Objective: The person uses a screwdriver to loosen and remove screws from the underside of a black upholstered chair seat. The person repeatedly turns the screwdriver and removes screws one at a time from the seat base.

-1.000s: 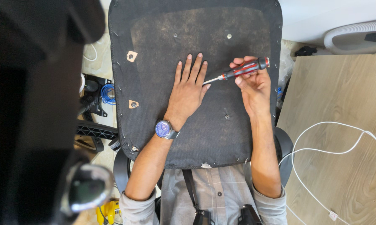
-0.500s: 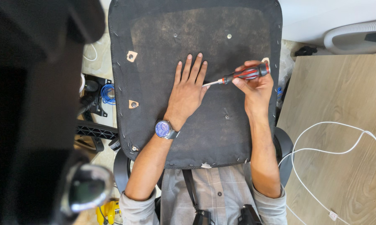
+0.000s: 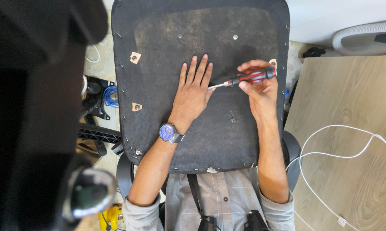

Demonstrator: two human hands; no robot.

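Note:
A dark fabric-covered chair seat base lies upside down across my lap. My left hand rests flat on it, fingers spread and pointing away from me, with a blue-faced watch on the wrist. My right hand grips a red and black screwdriver by its handle. The metal tip points left and meets the edge of my left hand near the index finger. Small screw holes and two pale square patches dot the fabric.
A pale wooden board lies to the right with a white cable looped over it. A white chair part sits at the top right. Black chair hardware and a blue cable coil lie left. A large dark object fills the left side.
My right hand has shifted slightly, turning the screwdriver so its handle lies more level. My left hand stays flat in the same place.

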